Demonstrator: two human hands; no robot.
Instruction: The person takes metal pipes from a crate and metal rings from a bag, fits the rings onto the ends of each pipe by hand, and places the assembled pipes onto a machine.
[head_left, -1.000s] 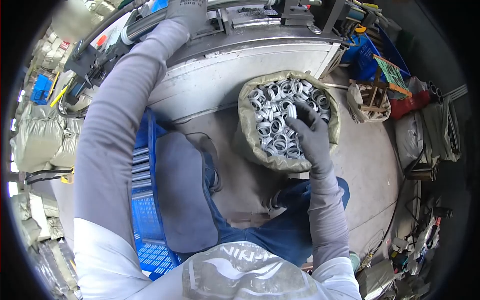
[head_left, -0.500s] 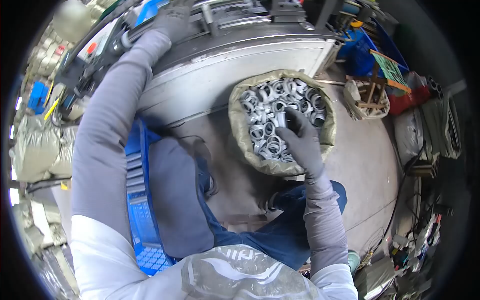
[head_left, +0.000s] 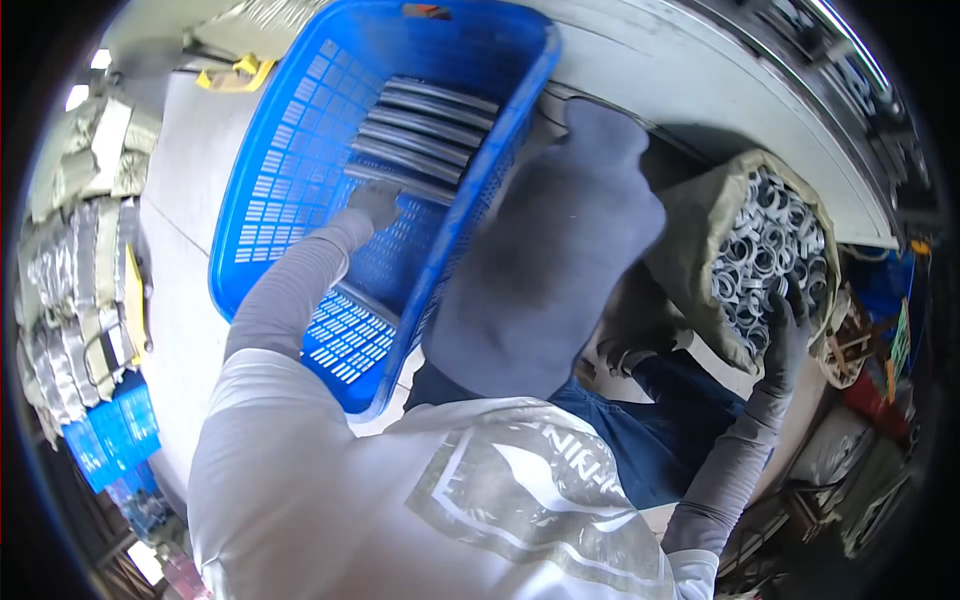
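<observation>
My left hand [head_left: 376,204], in a grey glove, reaches down inside a blue plastic basket [head_left: 232,230]. It is beside the nearest of several dark metal tubes [head_left: 425,125] lying side by side there. Its fingers are mostly hidden, so their grip is unclear. My right hand [head_left: 788,330], gloved in dark grey, lies at the near edge of the grey metal rings [head_left: 765,235], its fingers stretched over them. The rings fill a tan woven sack [head_left: 690,215].
A grey padded seat [head_left: 550,250] stands between basket and sack. Behind them runs a white bench side [head_left: 660,60]. Wrapped bundles [head_left: 75,270] are stacked at the left, with blue crates [head_left: 115,430] below. A small bag with wooden pieces [head_left: 848,340] stands right of the sack.
My view has swung left and down. My left hand has moved from the bench top into the blue basket. The right hand stays at the sack, now lower against the rings.
</observation>
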